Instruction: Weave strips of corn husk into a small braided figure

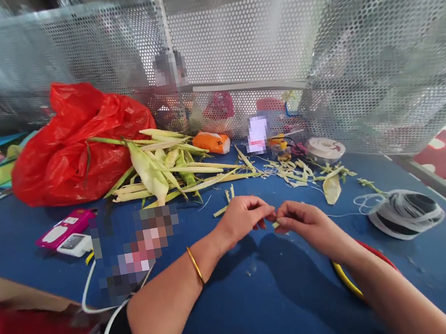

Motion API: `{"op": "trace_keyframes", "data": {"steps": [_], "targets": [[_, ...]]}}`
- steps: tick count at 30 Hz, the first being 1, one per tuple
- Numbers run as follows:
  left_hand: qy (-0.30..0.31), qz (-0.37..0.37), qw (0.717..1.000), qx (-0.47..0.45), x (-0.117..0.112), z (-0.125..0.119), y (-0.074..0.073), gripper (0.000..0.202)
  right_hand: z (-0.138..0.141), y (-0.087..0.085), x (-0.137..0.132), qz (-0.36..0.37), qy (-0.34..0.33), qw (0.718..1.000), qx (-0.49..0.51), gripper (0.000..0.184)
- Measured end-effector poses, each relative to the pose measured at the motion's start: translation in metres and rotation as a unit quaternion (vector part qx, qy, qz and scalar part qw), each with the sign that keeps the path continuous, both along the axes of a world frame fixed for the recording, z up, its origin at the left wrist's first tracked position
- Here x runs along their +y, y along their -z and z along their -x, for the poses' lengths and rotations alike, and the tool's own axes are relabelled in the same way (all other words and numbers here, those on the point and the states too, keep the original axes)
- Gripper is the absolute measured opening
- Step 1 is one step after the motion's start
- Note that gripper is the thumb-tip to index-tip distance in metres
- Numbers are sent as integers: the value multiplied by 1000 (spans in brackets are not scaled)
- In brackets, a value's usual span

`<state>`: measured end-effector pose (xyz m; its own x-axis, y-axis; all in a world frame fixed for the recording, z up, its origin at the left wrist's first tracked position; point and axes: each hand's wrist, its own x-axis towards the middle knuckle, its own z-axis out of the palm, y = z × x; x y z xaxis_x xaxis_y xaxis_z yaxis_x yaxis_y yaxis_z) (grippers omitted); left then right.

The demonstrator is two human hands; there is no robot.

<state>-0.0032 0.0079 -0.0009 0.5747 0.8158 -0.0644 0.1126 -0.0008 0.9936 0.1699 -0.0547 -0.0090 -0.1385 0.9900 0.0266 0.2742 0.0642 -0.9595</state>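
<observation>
My left hand (pixel 248 214) and my right hand (pixel 301 219) meet over the blue table, fingertips pinched together and almost touching. A small pale green leaf strip (pixel 276 225) shows at the fingertips of my right hand. What my left fingers pinch is too small to make out. From beside my right hand a thin white thread (pixel 346 215) runs to a spool of white thread (pixel 406 213) on the right. Short cut leaf pieces (pixel 222 211) lie just beyond my left hand. A heap of long pale green husk-like leaves (pixel 150 174) lies further back on the left.
A red plastic bag (pixel 73 147) bulges at the back left, before a perforated metal screen (pixel 234 32). Leaf scraps (pixel 293 172), a white tape roll (pixel 326 149) and an orange packet (pixel 210 142) lie behind my hands. Yellow-handled scissors (pixel 351 282) are partly under my right forearm.
</observation>
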Motion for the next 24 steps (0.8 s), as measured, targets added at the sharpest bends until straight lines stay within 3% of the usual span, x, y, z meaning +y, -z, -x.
{"op": "trace_keyframes", "data": {"steps": [2,4,6,9,13,16,19,24], "targets": [[-26,-50,998,31,8,8,-6,20,-1,4,2,-11,37,999,-9,25],[-114,-102,986,59,18,17,-11,20,-5,7,5,-23,81,996,1,27],[-167,-77,982,41,25,24,-16,20,-9,8,7,-28,121,992,28,30],[-117,-15,993,23,27,26,-18,19,-10,7,7,-22,133,990,44,32],[-13,-9,1000,19,16,20,-16,21,2,3,2,-71,35,996,33,24],[48,-20,999,12,8,16,-14,26,14,1,-3,-50,-19,997,53,24],[36,-40,998,29,9,16,-13,26,18,1,-4,-8,1,997,77,30],[-48,-100,991,82,20,24,-18,28,4,2,2,-26,106,991,80,31]]}}
